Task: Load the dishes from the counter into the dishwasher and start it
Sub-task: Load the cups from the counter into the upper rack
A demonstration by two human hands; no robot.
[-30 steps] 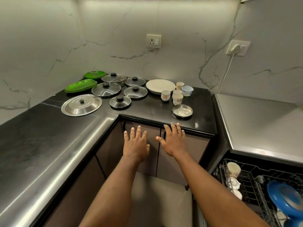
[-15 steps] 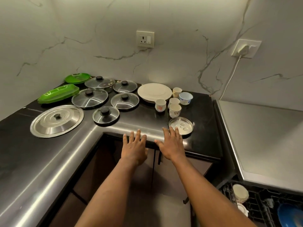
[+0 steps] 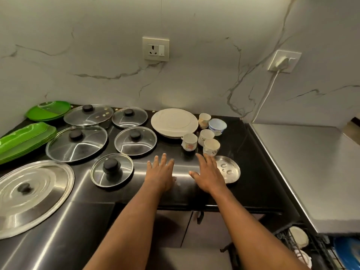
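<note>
Your left hand (image 3: 160, 172) and right hand (image 3: 209, 175): fingers straight, apart, holding nothing. Pinch steel plate (image 3: 229, 170) by rim; mind cups (image 3: 211, 147) just behind.

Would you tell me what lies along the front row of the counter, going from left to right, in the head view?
large steel lid → small glass lid → left hand → right hand → small steel plate
</note>
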